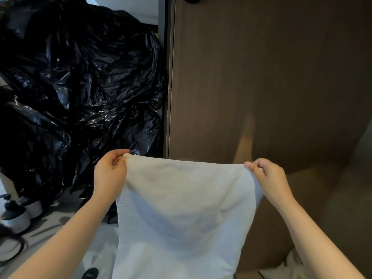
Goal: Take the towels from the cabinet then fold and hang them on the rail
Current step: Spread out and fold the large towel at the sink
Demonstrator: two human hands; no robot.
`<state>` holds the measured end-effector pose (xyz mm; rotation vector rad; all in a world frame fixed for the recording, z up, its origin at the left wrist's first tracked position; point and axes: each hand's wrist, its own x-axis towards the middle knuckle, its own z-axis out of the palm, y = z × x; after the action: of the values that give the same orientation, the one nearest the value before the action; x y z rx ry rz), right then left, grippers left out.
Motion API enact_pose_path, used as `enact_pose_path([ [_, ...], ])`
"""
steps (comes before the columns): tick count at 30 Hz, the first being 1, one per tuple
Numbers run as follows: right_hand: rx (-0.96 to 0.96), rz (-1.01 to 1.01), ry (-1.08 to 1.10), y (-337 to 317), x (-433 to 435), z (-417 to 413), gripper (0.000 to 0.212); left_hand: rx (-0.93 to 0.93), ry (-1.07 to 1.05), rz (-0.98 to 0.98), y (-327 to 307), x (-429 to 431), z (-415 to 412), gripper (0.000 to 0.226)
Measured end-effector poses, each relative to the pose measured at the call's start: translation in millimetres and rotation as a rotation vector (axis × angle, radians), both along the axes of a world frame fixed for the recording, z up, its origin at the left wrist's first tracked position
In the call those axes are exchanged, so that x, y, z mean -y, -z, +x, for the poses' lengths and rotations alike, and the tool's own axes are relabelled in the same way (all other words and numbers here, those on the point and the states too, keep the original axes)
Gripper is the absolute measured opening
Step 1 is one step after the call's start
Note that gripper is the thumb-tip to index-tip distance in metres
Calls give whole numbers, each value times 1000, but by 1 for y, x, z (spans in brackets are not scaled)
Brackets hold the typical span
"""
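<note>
A white towel hangs stretched in front of me, its top edge held level. My left hand pinches the towel's upper left corner. At the upper right corner my right hand pinches the cloth the same way. The rest of the towel drops down out of the bottom of the view. Behind it stands a brown wooden cabinet door. No rail is in view.
A big heap of crumpled black plastic bags fills the left side. Chair castors stand on the pale floor at the lower left. Some white cloth shows at the bottom right.
</note>
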<state>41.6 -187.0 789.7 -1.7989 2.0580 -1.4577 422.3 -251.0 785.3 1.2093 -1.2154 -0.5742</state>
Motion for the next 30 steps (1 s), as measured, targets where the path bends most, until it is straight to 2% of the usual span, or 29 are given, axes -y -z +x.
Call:
enact_pose_path([
  [9,253,-107,17,2,-46,17,35,-65,65,-130,2,-55,8,25],
  [13,392,-144,-35,-14,-77,12,33,-210,162,-136,-10,-71,22,22],
  [16,419,-115,0,-23,-83,5,33,-290,190,-117,-24,-71,23,20],
  [20,393,27,60,-12,-65,1,32,-190,96,71,-12,-43,16,21],
  [22,357,119,92,8,-49,0,35,-135,34,199,15,-24,12,17],
  [25,293,229,133,46,-22,2,36,46,-47,297,66,1,4,21],
  [30,186,363,37,112,28,-8,18,169,-140,461,137,39,-6,27],
])
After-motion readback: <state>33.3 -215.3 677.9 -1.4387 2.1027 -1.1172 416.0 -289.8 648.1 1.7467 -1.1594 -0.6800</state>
